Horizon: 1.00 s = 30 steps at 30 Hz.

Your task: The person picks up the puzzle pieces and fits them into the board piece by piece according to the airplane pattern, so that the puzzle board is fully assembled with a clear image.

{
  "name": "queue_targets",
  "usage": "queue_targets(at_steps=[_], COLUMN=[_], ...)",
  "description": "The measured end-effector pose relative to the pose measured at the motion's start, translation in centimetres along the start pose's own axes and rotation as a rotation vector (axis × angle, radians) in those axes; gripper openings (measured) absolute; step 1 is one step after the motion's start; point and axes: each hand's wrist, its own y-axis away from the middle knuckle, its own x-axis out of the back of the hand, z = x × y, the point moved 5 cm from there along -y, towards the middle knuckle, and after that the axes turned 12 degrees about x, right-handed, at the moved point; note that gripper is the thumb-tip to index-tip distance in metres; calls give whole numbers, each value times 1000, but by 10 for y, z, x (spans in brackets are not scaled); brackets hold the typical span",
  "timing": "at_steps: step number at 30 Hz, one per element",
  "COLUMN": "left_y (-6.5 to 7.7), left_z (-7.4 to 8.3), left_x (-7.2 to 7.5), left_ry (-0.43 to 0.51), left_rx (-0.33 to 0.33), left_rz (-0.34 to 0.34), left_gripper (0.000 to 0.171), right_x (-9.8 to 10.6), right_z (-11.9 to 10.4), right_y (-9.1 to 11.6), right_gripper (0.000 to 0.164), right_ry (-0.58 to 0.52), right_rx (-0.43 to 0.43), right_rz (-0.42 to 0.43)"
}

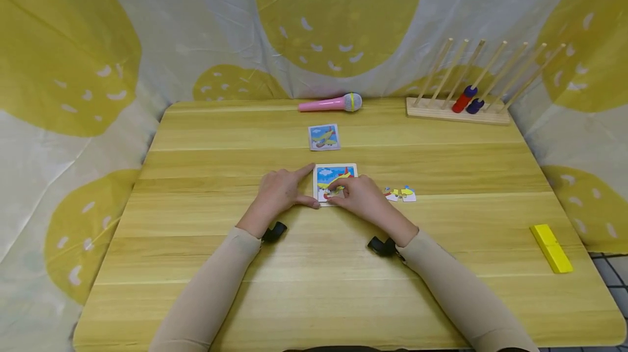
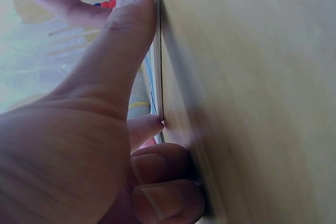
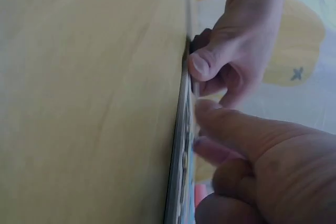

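A square jigsaw puzzle board (image 1: 315, 184) with a yellow airplane on blue sky lies flat before me, its picture partly filled. My left hand (image 1: 276, 191) holds the board's left side, index finger at the far corner and thumb at the near corner. In the left wrist view the board's edge (image 2: 159, 72) runs past that thumb. My right hand (image 1: 362, 195) reaches over the picture, its thumb and index finger pinching a small puzzle piece (image 1: 327, 194) at the lower left. The palm hides part of the picture. Loose puzzle pieces (image 1: 407, 194) lie right of the board.
Behind the board lies a matching airplane picture card (image 1: 324, 138). Farther back are a pink toy microphone (image 1: 324, 104) and a wooden peg rack (image 1: 456, 115) with red and dark blue beads. A yellow block (image 1: 551, 248) lies near the table's right edge.
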Motion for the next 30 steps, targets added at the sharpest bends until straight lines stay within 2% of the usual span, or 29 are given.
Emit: queue_targets(at_steps=[7,16,25,30], left_y=[0,-1,-1,-2], left_z=[0,1,2,1], left_x=[0,-1,-2,-2], left_ry=[-5,-7,-1,-10], left_rx=[4,9,6,18], left_rz=[2,-9,-9,-17], left_gripper=[108,108,108,109], right_x=[-5,-7,-8,7], right_z=[0,0,-6,3], right_y=[-2,-2,-2,3], right_gripper=[26,20,18,21], right_ry=[-9,-18,40,-61], right_rx=[-16,-3,6,-70], right_rz=[-30,-6,-19,56])
